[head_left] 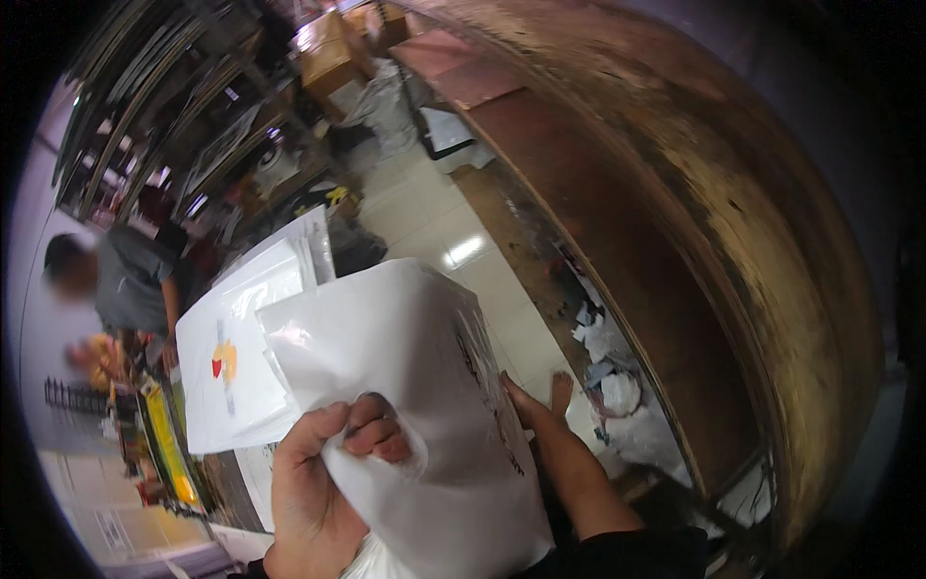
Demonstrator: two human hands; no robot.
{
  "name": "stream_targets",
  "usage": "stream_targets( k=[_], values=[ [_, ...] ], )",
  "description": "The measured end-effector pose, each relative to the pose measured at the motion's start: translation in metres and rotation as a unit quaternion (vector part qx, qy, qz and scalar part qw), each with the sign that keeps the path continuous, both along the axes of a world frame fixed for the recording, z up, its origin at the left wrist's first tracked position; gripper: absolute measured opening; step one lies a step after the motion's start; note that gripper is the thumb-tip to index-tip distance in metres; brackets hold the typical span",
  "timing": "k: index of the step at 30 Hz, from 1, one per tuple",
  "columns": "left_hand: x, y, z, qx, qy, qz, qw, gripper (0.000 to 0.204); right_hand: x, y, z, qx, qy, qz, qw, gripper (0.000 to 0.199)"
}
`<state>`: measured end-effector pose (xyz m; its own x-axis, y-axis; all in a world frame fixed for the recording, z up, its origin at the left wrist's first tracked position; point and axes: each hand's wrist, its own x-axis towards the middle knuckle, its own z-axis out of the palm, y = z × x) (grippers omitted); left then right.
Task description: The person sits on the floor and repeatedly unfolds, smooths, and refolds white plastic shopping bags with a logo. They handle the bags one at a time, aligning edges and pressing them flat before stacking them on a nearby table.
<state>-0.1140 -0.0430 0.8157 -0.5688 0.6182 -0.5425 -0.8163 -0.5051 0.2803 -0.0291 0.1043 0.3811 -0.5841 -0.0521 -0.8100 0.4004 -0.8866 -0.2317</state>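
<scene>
A white plastic carrier bag with dark print along its right side bulges up in front of me. My left hand is closed on it, its fingers curled through the cut-out handle hole. At the bag's right edge is my right hand, touching or close behind it; most of its fingers are hidden by the plastic. To the left, beyond the held bag, lies a pile of flat white plastic bags. The top one carries a small red and orange print.
A person in a grey shirt stands at far left, near a yellow-surfaced frame. Dark racks rise behind. A wooden board structure runs along the right, with crumpled plastic scraps below. A cardboard box sits at the back.
</scene>
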Motion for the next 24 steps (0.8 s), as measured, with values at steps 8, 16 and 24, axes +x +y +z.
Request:
stream_targets(
  k=[8, 16, 24],
  values=[
    [-0.051, 0.073, -0.007, -0.063, -0.063, 0.211, 0.973, 0.021, -0.044, 0.056, -0.088, 0.143, -0.035, -0.005, 0.989, 0.086],
    [-0.100, 0.074, -0.096, -0.137, -0.091, 0.159, 0.974, 0.015, -0.054, 0.216, -0.160, 0.201, -0.009, 0.434, 0.878, 0.087],
    [-0.085, 0.053, -0.243, -0.390, -0.109, 0.060, 0.913, 0.024, -0.101, 0.252, -0.197, 0.218, 0.037, 0.618, 0.754, 0.084]
  ],
)
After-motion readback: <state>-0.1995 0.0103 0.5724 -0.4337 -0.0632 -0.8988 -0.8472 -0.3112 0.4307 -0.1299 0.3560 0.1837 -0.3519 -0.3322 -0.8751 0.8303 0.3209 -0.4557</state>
